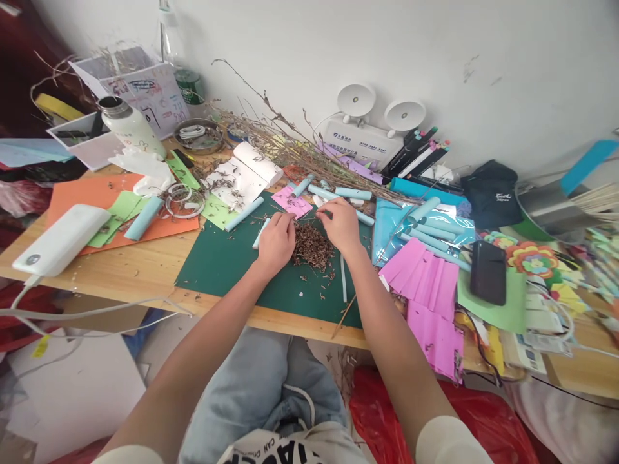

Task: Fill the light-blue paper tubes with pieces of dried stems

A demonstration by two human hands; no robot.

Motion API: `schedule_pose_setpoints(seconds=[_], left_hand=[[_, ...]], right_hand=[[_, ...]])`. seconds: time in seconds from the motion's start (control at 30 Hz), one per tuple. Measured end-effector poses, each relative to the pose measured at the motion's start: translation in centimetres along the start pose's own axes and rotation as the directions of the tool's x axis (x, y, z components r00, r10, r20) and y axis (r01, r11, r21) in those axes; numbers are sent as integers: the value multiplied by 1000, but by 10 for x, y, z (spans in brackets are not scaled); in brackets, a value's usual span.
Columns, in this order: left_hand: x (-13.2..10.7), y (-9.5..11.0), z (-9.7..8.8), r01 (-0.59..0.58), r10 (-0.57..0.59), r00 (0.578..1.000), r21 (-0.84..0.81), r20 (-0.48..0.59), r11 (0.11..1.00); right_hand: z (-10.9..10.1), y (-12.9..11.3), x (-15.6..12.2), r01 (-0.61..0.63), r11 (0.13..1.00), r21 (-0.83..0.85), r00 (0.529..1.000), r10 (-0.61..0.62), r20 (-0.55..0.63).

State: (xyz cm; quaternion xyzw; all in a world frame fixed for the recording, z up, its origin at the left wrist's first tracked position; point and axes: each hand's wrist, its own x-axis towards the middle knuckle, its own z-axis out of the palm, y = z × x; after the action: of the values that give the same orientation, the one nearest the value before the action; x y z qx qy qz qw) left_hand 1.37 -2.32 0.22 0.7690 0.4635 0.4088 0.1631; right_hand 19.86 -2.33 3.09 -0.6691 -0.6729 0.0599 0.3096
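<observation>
Both hands meet over a heap of brown dried plant bits (pixel 313 246) on a dark green mat (pixel 227 258). My left hand (pixel 277 243) is closed in a pinch at the heap's left edge. My right hand (pixel 340 227) pinches too, at the heap's upper right. Between the fingertips runs what looks like a thin dry stem (pixel 305 219), hard to make out. Just beyond lie a pink paper piece (pixel 293 202) and several pale blue paper rolls (pixel 353 193). Another blue roll (pixel 261 233) is partly hidden by my left hand.
A bundle of dry branches (pixel 290 145) lies along the wall by a white emergency lamp (pixel 362 142). To the right are folded pink paper (pixel 425 277) and a black phone (pixel 488 272). On the left stand a white power bank (pixel 62 240) and an uncapped bottle (pixel 133 129).
</observation>
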Motion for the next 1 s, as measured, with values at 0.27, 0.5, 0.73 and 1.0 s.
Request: schedule_pose_setpoints(seconds=[0.27, 0.5, 0.73, 1.0], left_hand=[[-1, 7, -5, -155, 156, 988, -197, -11, 968], [-4, 4, 2, -237, 245, 969, -271, -3, 933], [-6, 7, 2, -246, 262, 965, -259, 29, 934], [-2, 14, 0, -101, 136, 987, -337, 84, 936]], right_hand=[[-21, -29, -43, 74, 990, 120, 978, -49, -204], [-8, -33, -66, 123, 987, 107, 966, -95, -238], [-5, -35, -68, 94, 986, 138, 975, -62, -215], [-13, -30, -66, 46, 970, 237, 973, 9, -229]])
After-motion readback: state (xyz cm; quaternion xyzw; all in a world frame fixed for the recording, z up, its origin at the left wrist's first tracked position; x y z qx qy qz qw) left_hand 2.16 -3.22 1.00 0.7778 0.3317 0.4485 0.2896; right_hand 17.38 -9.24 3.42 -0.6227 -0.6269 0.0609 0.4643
